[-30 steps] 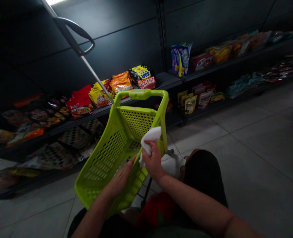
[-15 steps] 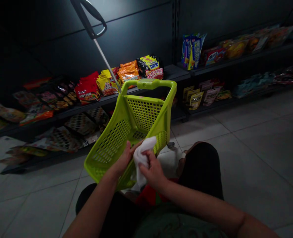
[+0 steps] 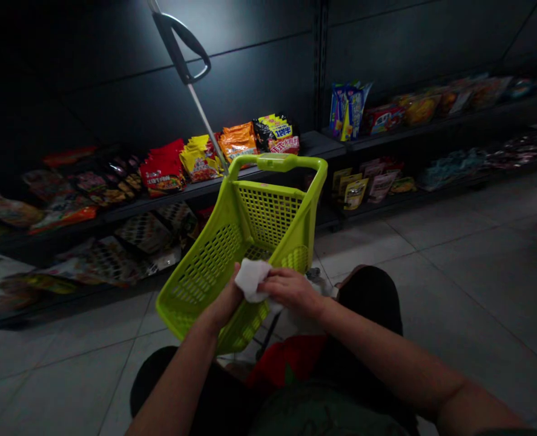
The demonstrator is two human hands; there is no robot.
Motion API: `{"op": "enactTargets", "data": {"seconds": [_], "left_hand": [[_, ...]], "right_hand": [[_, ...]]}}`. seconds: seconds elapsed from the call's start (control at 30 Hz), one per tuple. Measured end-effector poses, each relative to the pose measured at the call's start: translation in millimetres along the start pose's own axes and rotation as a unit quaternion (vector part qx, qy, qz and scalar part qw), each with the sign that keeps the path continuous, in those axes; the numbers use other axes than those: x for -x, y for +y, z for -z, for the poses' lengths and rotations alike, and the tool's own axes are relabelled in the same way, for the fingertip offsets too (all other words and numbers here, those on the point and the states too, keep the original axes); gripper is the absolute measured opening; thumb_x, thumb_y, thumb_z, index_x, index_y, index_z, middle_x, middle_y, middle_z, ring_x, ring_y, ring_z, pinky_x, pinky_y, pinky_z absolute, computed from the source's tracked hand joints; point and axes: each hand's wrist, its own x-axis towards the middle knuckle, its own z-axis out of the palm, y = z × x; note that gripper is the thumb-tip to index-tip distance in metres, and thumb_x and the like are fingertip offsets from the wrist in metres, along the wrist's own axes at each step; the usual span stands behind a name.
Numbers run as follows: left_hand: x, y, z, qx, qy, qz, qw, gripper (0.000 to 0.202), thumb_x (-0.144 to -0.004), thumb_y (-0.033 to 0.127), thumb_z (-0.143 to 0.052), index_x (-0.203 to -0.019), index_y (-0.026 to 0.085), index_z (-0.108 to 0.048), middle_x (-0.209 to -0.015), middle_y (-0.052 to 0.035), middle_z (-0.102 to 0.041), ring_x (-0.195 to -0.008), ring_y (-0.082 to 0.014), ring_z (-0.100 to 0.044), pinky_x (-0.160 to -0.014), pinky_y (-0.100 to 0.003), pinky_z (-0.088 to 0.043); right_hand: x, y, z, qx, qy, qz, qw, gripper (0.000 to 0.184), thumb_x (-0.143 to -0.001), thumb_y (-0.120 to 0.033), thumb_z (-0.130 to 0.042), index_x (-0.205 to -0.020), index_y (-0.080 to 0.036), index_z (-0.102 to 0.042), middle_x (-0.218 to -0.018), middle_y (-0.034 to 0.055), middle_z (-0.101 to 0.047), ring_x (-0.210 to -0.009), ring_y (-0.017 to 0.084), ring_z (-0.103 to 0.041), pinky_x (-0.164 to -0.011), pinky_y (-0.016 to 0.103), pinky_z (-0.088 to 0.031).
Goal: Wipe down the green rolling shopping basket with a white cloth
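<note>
A yellow-green plastic shopping basket (image 3: 250,330) with lattice walls stands tilted in front of me, between my knees. My left hand (image 3: 228,298) is closed on its near rim, with most of the fingers hidden behind a white cloth (image 3: 252,280). In my right hand (image 3: 294,292) the bunched cloth is pinched against the near side of the basket, at the rim beside my left hand. A loose part of the cloth hangs below my right hand. The basket's handle (image 3: 275,161) rises at the far side.
Behind the basket, a dark shelf (image 3: 316,144) bears red, yellow and orange snack packets (image 3: 237,144). More packets lie on the lower shelves. A metal pole with a dark grip (image 3: 181,51) leans behind the basket. Pale tiles (image 3: 459,284) cover the floor.
My right hand has moved up, bringing the cloth up to the rim in front of my left hand's fingers. My left hand has stayed at the basket. The view has tipped slightly upward.
</note>
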Motion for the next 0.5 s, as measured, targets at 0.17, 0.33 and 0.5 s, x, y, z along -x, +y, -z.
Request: {"op": "enactTargets", "data": {"seconds": [0.17,0.33,0.5], "left_hand": [[5.1,0.3,-2.0,0.056,-0.051,0.044,0.996,0.083,-0.093,0.079,-0.026,-0.151,0.024,-0.05,-0.144,-0.0082,-0.063,-0.141,-0.0336,-0.051,-0.125,-0.052,-0.024],[3.5,1.5,-8.3,0.053,-0.055,0.048,0.996,0.078,-0.095,0.076,-0.027,-0.151,0.028,-0.05,-0.144,-0.0041,-0.064,-0.142,-0.0361,-0.048,-0.124,-0.052,-0.025],[-2.0,-3.0,-2.7,0.048,-0.052,0.036,0.997,0.08,-0.092,0.079,-0.033,-0.146,0.025,-0.057,-0.145,-0.0061,-0.063,-0.145,-0.0349,-0.045,-0.126,-0.053,-0.021]], "right_hand": [[-7.5,58.0,56.2,0.102,0.219,-0.18,0.954,0.037,-0.093,-0.02,-0.061,-0.128,-0.026,-0.068,-0.119,0.0076,-0.073,-0.113,0.025,-0.061,-0.102,0.043,-0.052],[-22.3,57.4,37.7,0.085,0.328,-0.231,0.912,0.036,-0.09,-0.021,-0.059,-0.125,-0.019,-0.064,-0.123,0.0127,-0.065,-0.119,0.027,-0.057,-0.109,0.047,-0.046],[-3.1,8.7,-27.6,-0.04,0.281,-0.226,0.932,0.033,-0.082,-0.016,-0.06,-0.115,-0.02,-0.062,-0.112,0.0097,-0.065,-0.108,0.023,-0.062,-0.098,0.039,-0.051]]}}
